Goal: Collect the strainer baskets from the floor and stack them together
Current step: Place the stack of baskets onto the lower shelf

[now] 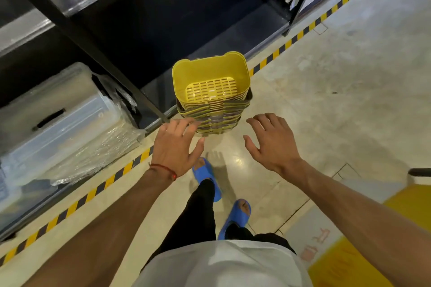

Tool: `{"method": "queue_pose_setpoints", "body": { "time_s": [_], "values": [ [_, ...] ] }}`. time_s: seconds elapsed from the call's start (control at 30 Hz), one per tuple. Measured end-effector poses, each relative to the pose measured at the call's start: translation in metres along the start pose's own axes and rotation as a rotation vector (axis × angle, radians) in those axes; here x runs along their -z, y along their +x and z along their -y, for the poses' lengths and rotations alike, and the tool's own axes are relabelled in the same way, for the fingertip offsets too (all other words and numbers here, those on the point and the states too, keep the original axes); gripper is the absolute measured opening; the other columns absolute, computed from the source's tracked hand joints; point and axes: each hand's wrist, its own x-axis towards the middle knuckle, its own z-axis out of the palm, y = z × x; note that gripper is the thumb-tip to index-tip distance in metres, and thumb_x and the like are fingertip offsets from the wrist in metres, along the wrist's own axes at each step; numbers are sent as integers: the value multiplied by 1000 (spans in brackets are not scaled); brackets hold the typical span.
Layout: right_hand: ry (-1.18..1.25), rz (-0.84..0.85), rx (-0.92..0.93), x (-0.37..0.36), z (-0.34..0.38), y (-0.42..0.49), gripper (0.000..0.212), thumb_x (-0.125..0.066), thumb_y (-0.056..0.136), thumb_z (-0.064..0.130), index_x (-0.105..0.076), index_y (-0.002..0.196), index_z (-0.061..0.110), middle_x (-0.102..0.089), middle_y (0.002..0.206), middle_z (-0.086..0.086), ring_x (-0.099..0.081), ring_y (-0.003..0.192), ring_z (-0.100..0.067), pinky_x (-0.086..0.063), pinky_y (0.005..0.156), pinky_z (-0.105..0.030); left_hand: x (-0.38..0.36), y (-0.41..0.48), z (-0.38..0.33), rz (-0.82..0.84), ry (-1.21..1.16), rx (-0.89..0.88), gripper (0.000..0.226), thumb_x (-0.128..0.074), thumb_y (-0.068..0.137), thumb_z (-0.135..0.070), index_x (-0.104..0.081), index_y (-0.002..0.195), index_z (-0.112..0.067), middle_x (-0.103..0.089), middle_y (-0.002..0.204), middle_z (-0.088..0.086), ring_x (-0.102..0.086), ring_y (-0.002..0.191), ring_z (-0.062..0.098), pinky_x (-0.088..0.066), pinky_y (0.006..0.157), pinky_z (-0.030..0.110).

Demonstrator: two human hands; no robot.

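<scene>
One clear storage bin (58, 112) sits far left under the shelf. Left hand (175, 144), fingers spread, reaches the stack of strainer baskets (211, 93) on the floor by the striped tape (93, 191); can't tell if it's touching. Right hand (271, 142) hovers spread and empty, just right.

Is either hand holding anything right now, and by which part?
Nothing is held. The left hand and right hand are open, fingers spread, near the stack of yellow strainer baskets standing on the floor.
</scene>
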Motion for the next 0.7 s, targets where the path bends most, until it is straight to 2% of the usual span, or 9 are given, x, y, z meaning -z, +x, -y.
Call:
{"method": "queue_pose_setpoints", "body": {
  "time_s": [0.27, 0.4, 0.57, 0.7],
  "values": [
    [37, -13, -170, -41, 20, 1, 45, -46, 97, 46, -61, 125, 14, -62, 121, -5, -54, 112, -28, -44, 92, -43, -53, 6, 17, 120, -38, -58, 48, -41, 95, -48, -56, 129, -19, -57, 130, 4, -51, 114, 28, -43, 90, 44],
    [83, 7, -217, -117, 30, 20, 44, -48, 95, 46, -62, 123, 15, -62, 121, -3, -53, 112, -27, -43, 92, -42, -121, 18, 34, 155, -59, -110, 47, -41, 96, -46, -57, 129, -17, -58, 130, 6, -52, 116, 29, -45, 91, 44],
    [158, 34, -249, -233, 30, 37, 40, -52, 94, 42, -63, 121, 15, -63, 113, -2, -53, 110, -26, -41, 92, -39, -222, 22, 51, 111, -120, -109, 38, -53, 90, -36, -63, 121, -16, -64, 121, 6, -59, 104, 29, -46, 78, 39],
    [192, 48, -255, -336, 13, 41, 42, -50, 93, 45, -63, 122, 17, -63, 114, -1, -52, 112, -26, -42, 92, -39, -329, 13, 62, 110, -115, -92, 40, -49, 94, -38, -60, 125, -16, -61, 125, 5, -56, 113, 29, -47, 86, 42]
  ]
}}
